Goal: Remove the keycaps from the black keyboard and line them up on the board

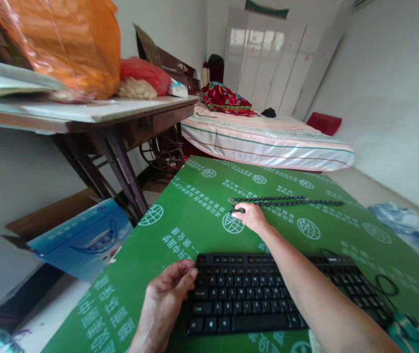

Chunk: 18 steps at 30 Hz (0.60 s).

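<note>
A black keyboard (246,294) lies on the green board; its upper rows show bare spots where keycaps are off. My left hand (165,296) is at the keyboard's upper left corner, fingers curled and thumb pressed against the edge. Reaching across the keyboard, my right hand (249,215) pinches a small black keycap (233,212) just above the board. Two long lines of small black pieces, which look like keycaps (305,202), run to the right beside that hand. A thin metal item (231,200) lies at their left end. My right forearm hides part of the keyboard.
The green printed board (180,215) is the work surface. A sewing-machine table (136,115) with an orange bag (73,44) stands at left, a blue paper bag (84,240) below it. Behind is a bed (268,139). The keyboard's cable (386,284) loops at right near a checked cloth (411,333).
</note>
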### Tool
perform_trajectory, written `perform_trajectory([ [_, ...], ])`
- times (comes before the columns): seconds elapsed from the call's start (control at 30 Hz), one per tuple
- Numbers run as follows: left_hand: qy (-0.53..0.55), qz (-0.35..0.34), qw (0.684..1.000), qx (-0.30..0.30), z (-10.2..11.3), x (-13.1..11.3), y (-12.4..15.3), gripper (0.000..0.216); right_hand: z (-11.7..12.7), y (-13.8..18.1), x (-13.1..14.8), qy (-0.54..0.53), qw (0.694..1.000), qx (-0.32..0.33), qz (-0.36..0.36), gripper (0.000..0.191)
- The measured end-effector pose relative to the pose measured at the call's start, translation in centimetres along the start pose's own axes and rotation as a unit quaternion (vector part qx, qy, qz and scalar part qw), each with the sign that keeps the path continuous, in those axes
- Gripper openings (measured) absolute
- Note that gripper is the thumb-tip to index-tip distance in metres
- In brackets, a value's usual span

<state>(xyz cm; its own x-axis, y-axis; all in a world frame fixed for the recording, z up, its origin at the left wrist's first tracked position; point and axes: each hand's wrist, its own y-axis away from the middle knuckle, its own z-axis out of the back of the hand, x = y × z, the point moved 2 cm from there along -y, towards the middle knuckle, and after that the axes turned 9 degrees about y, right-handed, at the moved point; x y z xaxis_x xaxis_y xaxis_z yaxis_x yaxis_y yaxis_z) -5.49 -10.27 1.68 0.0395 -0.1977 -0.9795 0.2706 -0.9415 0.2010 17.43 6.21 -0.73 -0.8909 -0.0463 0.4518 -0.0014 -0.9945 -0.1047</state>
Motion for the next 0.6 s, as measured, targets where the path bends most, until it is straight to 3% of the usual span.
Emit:
perform_trajectory([
  [0.07, -0.001, 0.004, 1.000, 0.006, 0.0, 0.1, 0.0, 0.038, 0.5, 0.2, 0.1, -0.008, 1.000, -0.011, 0.001, 0.028],
  [0.27, 0.015, 0.006, 1.000, 0.013, 0.0, 0.3, -0.2, 0.037, 4.2, 2.1, 0.3, -0.045, 0.996, -0.080, 0.007, 0.056],
  [0.47, 0.045, 0.017, 0.999, 0.023, -0.3, -0.1, 0.4, 0.027, 7.9, 8.1, 1.2, -0.007, 0.981, -0.194, -0.011, 0.061],
  [0.53, 0.059, 0.016, 0.998, 0.024, -0.2, -0.2, 0.6, 0.026, 8.1, 10.4, 1.7, -0.061, 0.977, -0.203, -0.015, 0.058],
  [0.6, 0.075, 0.016, 0.997, 0.022, -0.1, -0.2, 0.7, 0.026, 7.6, 12.4, 2.1, -0.177, 0.970, -0.167, -0.022, 0.053],
])
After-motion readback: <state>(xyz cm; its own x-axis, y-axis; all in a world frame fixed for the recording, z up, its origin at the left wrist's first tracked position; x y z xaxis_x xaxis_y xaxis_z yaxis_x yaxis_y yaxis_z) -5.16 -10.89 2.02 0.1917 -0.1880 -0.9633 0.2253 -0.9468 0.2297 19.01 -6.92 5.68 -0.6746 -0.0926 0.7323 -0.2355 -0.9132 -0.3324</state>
